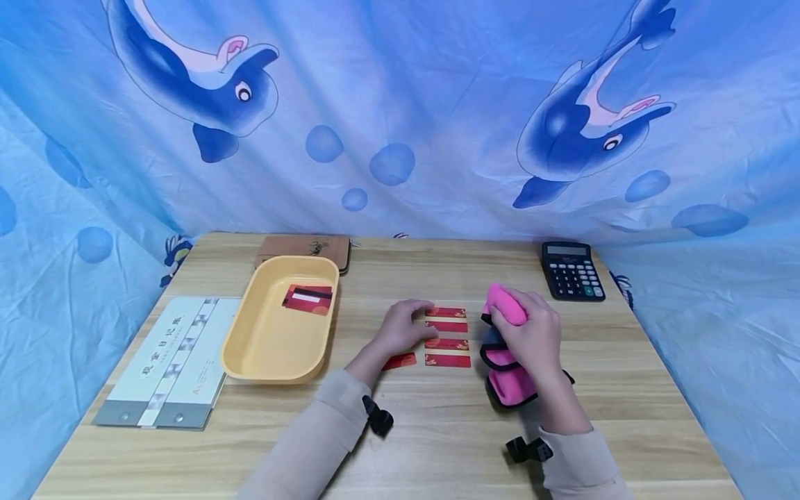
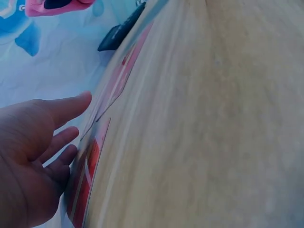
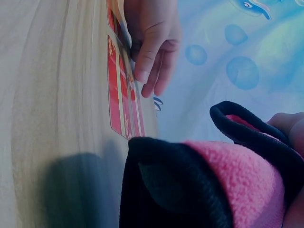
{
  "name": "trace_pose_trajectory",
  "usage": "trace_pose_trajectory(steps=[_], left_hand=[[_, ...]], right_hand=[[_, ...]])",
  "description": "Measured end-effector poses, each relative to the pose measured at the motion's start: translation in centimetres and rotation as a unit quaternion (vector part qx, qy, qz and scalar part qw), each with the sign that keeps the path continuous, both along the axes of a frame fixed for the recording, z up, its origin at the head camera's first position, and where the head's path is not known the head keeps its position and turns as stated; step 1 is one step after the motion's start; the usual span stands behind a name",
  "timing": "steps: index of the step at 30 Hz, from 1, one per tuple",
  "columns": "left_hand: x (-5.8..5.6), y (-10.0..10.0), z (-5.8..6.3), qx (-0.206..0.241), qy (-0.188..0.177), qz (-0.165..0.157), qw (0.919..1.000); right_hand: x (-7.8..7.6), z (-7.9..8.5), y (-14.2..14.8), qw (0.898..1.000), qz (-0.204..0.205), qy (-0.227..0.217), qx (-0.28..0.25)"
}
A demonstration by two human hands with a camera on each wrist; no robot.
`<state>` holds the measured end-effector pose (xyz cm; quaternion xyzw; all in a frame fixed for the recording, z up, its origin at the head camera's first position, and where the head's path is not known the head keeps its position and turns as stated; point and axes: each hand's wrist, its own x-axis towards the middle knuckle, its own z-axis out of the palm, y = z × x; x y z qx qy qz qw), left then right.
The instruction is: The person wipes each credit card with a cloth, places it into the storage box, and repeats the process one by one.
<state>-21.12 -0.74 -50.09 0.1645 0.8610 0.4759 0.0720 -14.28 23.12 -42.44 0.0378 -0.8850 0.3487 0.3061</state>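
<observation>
My right hand point(image 1: 531, 333) grips a folded pink fleece cloth with black edging point(image 1: 514, 386), which hangs down in folds below the fingers. In the right wrist view the cloth point(image 3: 256, 185) fills the lower right, its fleece side and dark trim showing. My left hand point(image 1: 403, 328) is at the left ends of several red cards point(image 1: 447, 344) laid in a column. Its thumb and fingers are spread apart with nothing between them, as the left wrist view shows of the hand point(image 2: 38, 147). Another red card point(image 1: 400, 361) lies partly beneath the left wrist.
A yellow tray point(image 1: 269, 378) with red cards point(image 1: 309, 298) in it stands on the left. Beside it lies a grey-white folder point(image 1: 169, 361); behind it, a brown notebook point(image 1: 281, 244). A black calculator point(image 1: 572, 272) is at the back right of the wooden table point(image 1: 437, 444).
</observation>
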Motion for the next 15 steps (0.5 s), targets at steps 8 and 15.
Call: trace_pose_trajectory(steps=[8, 15], left_hand=[[-0.32, 0.23, -0.28, -0.027, 0.021, 0.000, 0.9994], [-0.60, 0.10, 0.03, -0.042, 0.025, -0.003, 0.9988]], right_hand=[[0.14, 0.05, 0.08, 1.000, -0.002, -0.009, -0.001], [-0.02, 0.06, 0.19, 1.000, -0.005, -0.013, -0.003]])
